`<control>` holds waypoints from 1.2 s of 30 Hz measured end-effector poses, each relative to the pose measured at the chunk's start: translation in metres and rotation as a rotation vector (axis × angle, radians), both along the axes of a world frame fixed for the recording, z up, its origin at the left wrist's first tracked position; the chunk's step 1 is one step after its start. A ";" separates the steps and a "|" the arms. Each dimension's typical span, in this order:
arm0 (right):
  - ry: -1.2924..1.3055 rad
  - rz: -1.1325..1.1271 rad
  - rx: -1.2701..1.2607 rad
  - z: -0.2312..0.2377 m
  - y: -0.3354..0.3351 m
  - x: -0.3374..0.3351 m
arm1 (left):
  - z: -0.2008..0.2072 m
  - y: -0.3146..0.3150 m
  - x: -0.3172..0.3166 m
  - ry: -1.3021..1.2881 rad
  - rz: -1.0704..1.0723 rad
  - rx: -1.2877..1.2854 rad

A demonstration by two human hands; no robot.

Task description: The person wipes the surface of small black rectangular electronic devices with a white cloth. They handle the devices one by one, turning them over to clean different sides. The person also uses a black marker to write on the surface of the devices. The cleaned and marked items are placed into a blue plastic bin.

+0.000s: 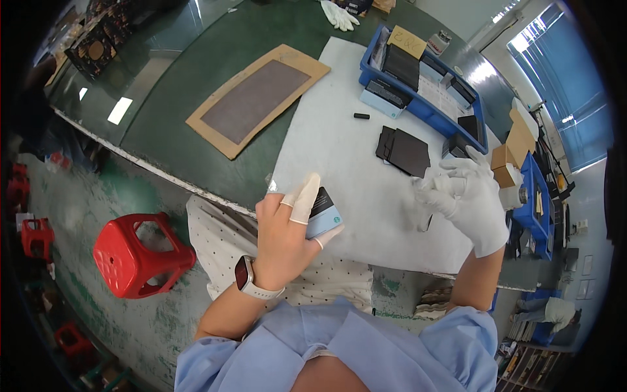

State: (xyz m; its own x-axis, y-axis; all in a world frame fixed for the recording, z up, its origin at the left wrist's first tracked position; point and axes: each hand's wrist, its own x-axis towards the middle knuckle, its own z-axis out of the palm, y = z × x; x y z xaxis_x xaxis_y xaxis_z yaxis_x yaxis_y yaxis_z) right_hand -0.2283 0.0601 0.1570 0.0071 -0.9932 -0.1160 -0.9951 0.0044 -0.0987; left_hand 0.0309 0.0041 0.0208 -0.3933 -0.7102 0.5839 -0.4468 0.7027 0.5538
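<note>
My left hand (287, 232), with pale finger cots on some fingers, is closed round a small black and light-blue box (324, 215) at the near edge of the white sheet. My right hand (467, 199) wears a white glove and is held over the sheet's right side. Its fingers are curled together near the thumb; what they hold, if anything, I cannot make out. Flat black card pieces (403, 150) lie on the sheet beyond my right hand. A small black stick-like piece (361, 115) lies farther off, beside the blue bin.
A blue bin (428, 101) of black boxes and papers stands at the far right. Left of the white sheet (320, 130) lies a cardboard piece with a grey-brown panel (255, 98). A white glove (339, 16) rests at the back. A red stool (140, 255) stands on the floor to the left.
</note>
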 end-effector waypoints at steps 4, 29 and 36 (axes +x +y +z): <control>0.117 0.280 0.066 -0.026 0.007 0.004 | 0.007 0.000 -0.002 0.037 -0.013 -0.008; -0.587 -0.030 -0.393 -0.069 0.000 0.069 | 0.010 0.001 -0.021 -0.001 -0.012 -0.001; -0.882 -0.208 -0.089 -0.071 -0.011 0.075 | 0.012 0.004 -0.016 0.018 -0.026 0.047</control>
State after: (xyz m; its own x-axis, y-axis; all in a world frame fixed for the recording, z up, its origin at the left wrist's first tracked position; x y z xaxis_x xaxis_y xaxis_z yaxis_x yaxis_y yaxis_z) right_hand -0.1531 0.0490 0.0862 -0.1234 -0.9894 -0.0762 -0.5379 0.1312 -0.8327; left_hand 0.0145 0.0081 0.0327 -0.4016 -0.7267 0.5574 -0.4180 0.6870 0.5945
